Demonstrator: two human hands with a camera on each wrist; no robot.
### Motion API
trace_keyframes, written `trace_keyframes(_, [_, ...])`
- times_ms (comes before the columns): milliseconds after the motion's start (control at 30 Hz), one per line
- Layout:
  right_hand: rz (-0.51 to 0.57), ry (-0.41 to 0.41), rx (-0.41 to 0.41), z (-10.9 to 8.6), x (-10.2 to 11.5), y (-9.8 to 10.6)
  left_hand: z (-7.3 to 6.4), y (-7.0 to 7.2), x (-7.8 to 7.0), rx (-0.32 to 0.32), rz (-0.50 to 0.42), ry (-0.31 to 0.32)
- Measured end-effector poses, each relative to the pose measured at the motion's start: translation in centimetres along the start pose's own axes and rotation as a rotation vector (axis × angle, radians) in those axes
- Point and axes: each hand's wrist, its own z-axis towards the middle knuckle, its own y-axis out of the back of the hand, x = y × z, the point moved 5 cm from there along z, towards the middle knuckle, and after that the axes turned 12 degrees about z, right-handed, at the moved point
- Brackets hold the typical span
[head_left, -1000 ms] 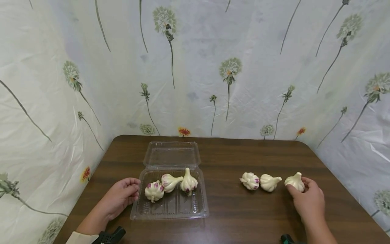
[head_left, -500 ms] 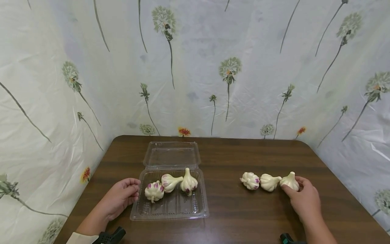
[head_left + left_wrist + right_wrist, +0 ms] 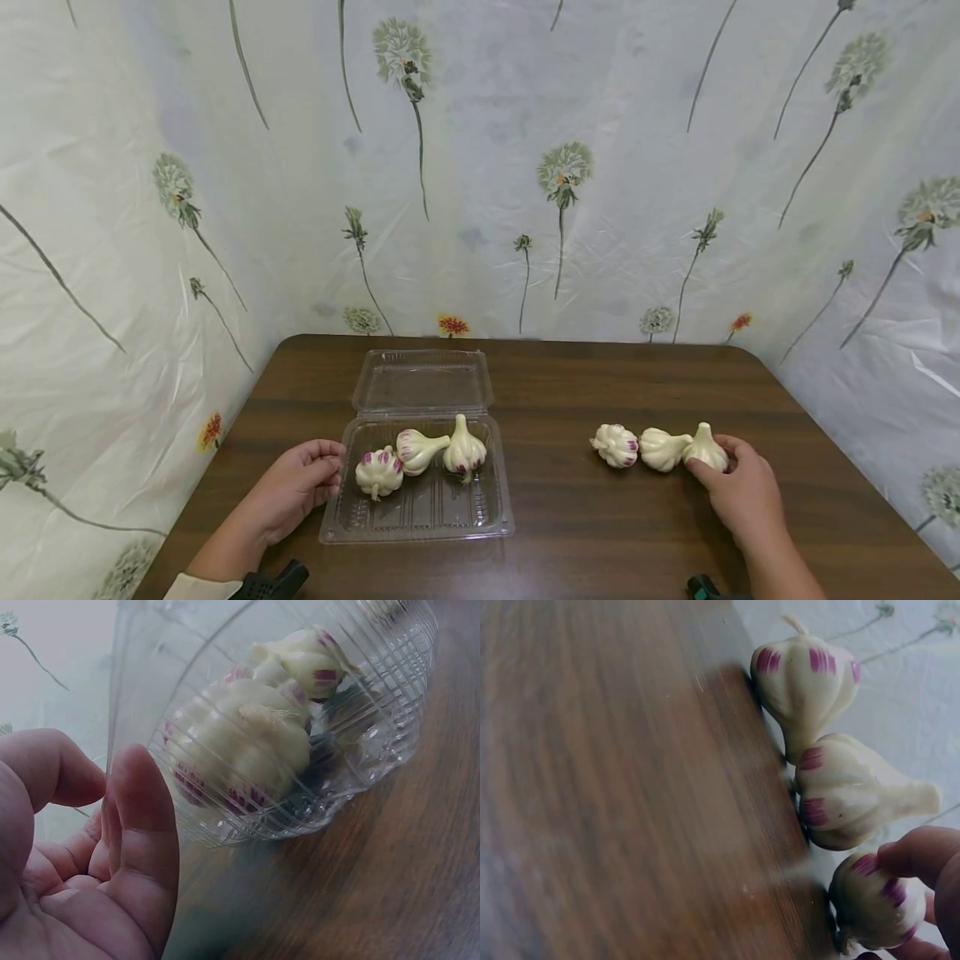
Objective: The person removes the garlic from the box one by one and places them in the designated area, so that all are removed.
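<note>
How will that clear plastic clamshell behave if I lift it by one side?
The clear plastic clamshell will probably flex, since its material looks thin. Its open lid may swing at the hinge, and the garlic bulbs lying loose inside might roll.

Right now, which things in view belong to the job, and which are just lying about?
In the job:
garlic bulb in the right hand
two bulbs beside it
open clear container by the left hand
three bulbs inside it

Just surroundings:
table
flowered sheet
</note>
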Motion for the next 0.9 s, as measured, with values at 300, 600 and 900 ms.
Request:
trace_keyframes(300, [0.01, -0.004, 0.018, 0.0, 0.0, 0.0, -0.1, 0.0, -0.1, -0.008, 0.006, 0.005])
trace_keyframes(600, [0.019, 0.005, 0.032, -0.2, 0.2, 0.2, 0.0, 0.0, 0.0, -0.013, 0.005, 0.008])
trace_keyframes(900, [0.021, 0.056, -0.09, -1.2, 1.5, 0.6, 0.2, 0.1, 0.2, -0.007, 0.01, 0.011])
